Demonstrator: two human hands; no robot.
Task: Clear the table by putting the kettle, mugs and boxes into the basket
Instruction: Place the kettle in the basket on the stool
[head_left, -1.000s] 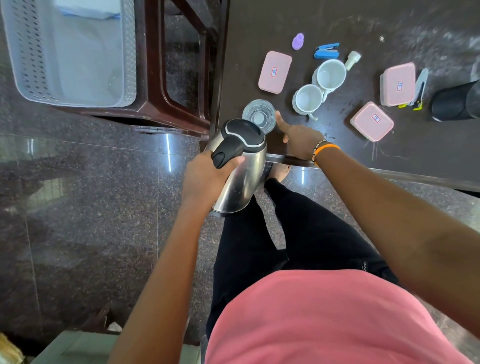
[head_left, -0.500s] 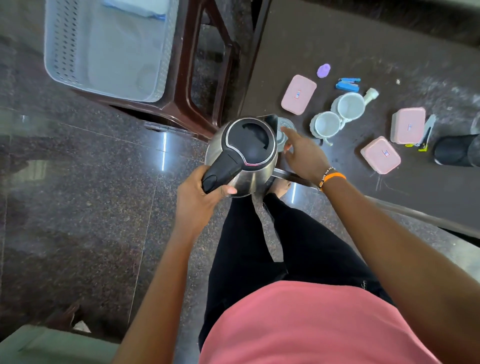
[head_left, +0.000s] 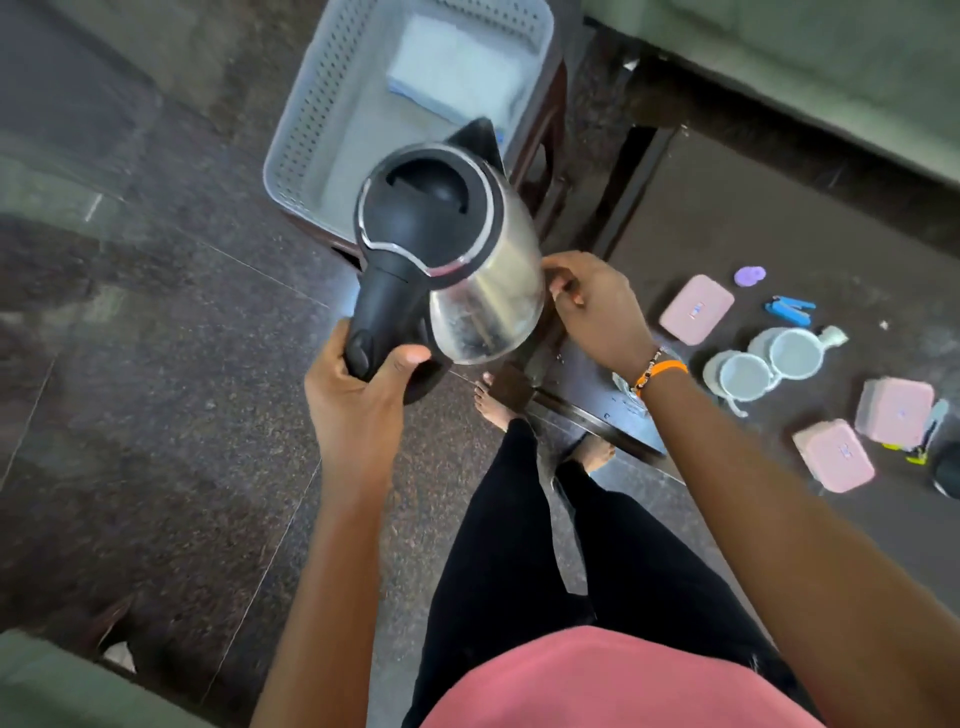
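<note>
My left hand (head_left: 358, 400) grips the black handle of the steel kettle (head_left: 478, 270), which hangs in the air, just in front of the grey perforated basket (head_left: 306, 124). My right hand (head_left: 592, 306) touches the kettle's side with curled fingers. On the dark table (head_left: 779, 218) to the right lie two pale mugs (head_left: 743, 376) (head_left: 792, 351) side by side and three pink lidded boxes (head_left: 696, 309) (head_left: 893, 410) (head_left: 834, 462). A white folded item lies inside the basket.
The basket rests on a dark wooden stool (head_left: 545, 171) left of the table. On the table also lie a blue stapler (head_left: 789, 309), a purple disc (head_left: 749, 275) and a black object (head_left: 945, 473) at the right edge. Polished stone floor lies below.
The kettle has been lifted off the table edge and carried up and left toward the basket. My right hand left the table and came to the kettle's side.
</note>
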